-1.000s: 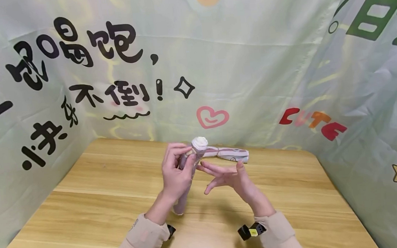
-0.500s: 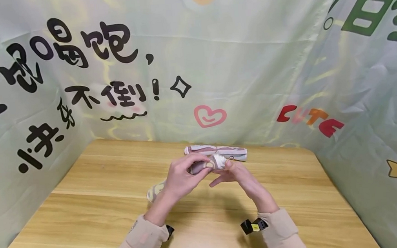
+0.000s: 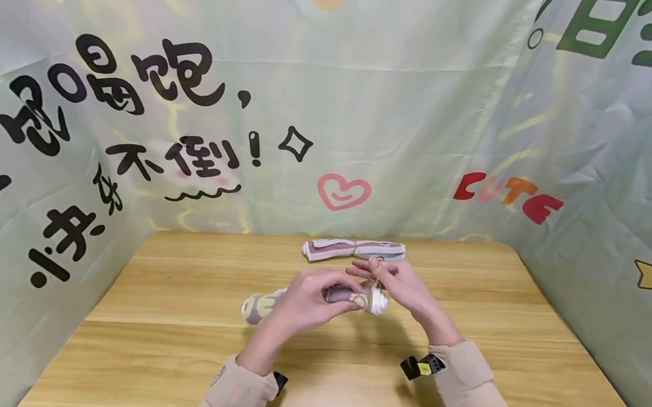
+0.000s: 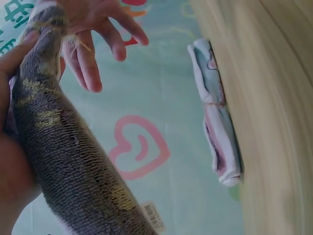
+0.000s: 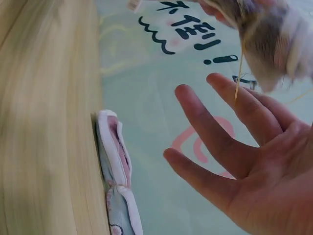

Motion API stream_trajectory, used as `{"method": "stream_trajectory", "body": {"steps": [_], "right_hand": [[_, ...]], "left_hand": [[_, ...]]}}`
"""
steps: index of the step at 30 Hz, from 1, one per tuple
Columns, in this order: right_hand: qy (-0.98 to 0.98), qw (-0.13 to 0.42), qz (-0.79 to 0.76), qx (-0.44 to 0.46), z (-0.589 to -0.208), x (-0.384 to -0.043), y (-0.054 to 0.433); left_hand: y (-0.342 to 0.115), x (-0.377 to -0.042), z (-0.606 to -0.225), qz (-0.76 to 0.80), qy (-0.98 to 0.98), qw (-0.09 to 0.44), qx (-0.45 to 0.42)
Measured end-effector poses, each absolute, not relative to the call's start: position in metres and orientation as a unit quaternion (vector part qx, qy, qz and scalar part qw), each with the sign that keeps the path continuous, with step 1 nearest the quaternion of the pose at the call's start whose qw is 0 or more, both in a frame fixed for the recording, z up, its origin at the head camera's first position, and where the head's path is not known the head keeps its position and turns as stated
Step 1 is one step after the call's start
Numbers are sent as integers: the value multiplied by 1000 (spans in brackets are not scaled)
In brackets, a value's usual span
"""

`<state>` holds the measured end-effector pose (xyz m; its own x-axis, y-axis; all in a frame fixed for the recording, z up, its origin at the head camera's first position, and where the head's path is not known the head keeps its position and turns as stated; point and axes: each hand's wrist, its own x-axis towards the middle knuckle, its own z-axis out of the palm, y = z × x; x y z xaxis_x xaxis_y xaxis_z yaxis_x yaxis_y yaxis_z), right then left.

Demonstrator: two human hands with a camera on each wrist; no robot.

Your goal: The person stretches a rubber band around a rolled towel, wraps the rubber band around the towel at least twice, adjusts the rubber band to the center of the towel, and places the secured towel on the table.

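My left hand (image 3: 311, 298) grips a rolled towel (image 3: 342, 294), grey-purple with pale yellow patterns, near its white right end. The roll lies roughly level, and its left end (image 3: 258, 307) shows past the wrist. At the white end, a thin yellowish elastic band (image 3: 375, 282) runs between the roll and my right hand (image 3: 400, 284). In the right wrist view a strand of the band (image 5: 239, 73) stretches from the roll to straight, spread fingers (image 5: 205, 122). The right thumb's contact with the band is hard to make out.
A second rolled towel (image 3: 336, 248), pink, white and pale blue with a band round its middle, lies at the back of the wooden table (image 3: 172, 372). A printed cloth backdrop (image 3: 409, 93) stands behind and at both sides.
The roll has gone from standing steeply to lying level, its white end now toward the right hand. The right hand has come to that end, with the thin band stretched between them.
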<state>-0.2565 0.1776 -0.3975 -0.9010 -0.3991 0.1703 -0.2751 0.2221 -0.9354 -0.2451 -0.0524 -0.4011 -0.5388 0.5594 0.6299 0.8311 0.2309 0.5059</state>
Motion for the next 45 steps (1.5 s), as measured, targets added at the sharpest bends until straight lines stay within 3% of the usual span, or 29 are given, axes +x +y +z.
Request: {"method": "stream_trajectory", "body": {"steps": [6,10,16,21,24,29,33,39,42,45], "right_hand": [[743,54,-656,-121,-402,-260,179],[733,32,-675,-78,-408,-263,172],[791,-5,-600,-117,-417,-263,158],[809,55,-539,-226,-416,-257,153],[787,47,-520,-329,-413,-254,153],[709,-75,-503,-488,-412,-253,150],[666,-205,-479,-534,-411,-256,143],[663,-448,-379,-465,-408,-261,140],[691,-502,-326,-406,-408,-261,141],[725,-497,-306,-366,-411,-259,140]], "left_hand": [[-51,-239,-399,-490,-749,24,-446],[-56,-238,-397,-553,-725,-12,-410],[-68,-239,-390,-657,-692,28,-299],[-68,-247,-391,-695,-671,137,-218],[-65,-253,-395,-696,-665,204,-180],[-59,-261,-405,-698,-668,217,-140],[-53,-261,-410,-695,-683,184,-130],[-43,-255,-411,-697,-682,166,-145],[-41,-252,-410,-693,-682,187,-139],[-40,-250,-411,-692,-676,217,-129]]}}
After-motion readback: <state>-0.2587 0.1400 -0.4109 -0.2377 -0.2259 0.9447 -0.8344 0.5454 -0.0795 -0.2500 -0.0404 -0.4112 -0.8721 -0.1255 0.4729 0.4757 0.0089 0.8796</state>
